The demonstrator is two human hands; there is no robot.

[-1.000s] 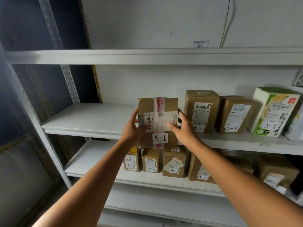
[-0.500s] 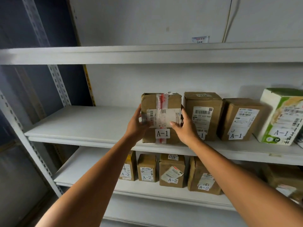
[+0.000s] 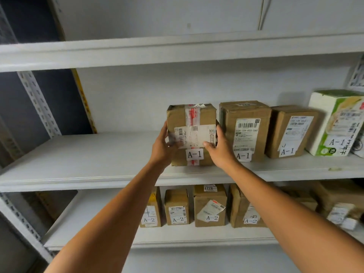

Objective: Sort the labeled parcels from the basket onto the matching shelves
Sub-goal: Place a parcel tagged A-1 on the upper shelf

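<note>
A brown cardboard parcel [image 3: 192, 119] with red tape and an "A-1" label stands upright on the middle shelf [image 3: 98, 154], at the left end of a row of A-1 parcels. My left hand [image 3: 162, 146] grips its left side and my right hand [image 3: 221, 149] grips its right side, thumb on the front label. Its base rests on the shelf board. Right beside it, almost touching, stands another A-1 box [image 3: 245, 131]. The basket is out of view.
Further right on the same shelf are a third brown A-1 box [image 3: 291, 133] and a green-and-white A-1 carton [image 3: 336, 123]. The shelf below [image 3: 94, 219] carries several brown A-2 parcels [image 3: 209, 205]. A top shelf [image 3: 137, 52] spans above. Perforated metal uprights [image 3: 39, 103] stand at left.
The parcel went up from in front of the shelf edge onto the middle shelf board, and slid back next to the A-1 row. Both hands stayed on it.
</note>
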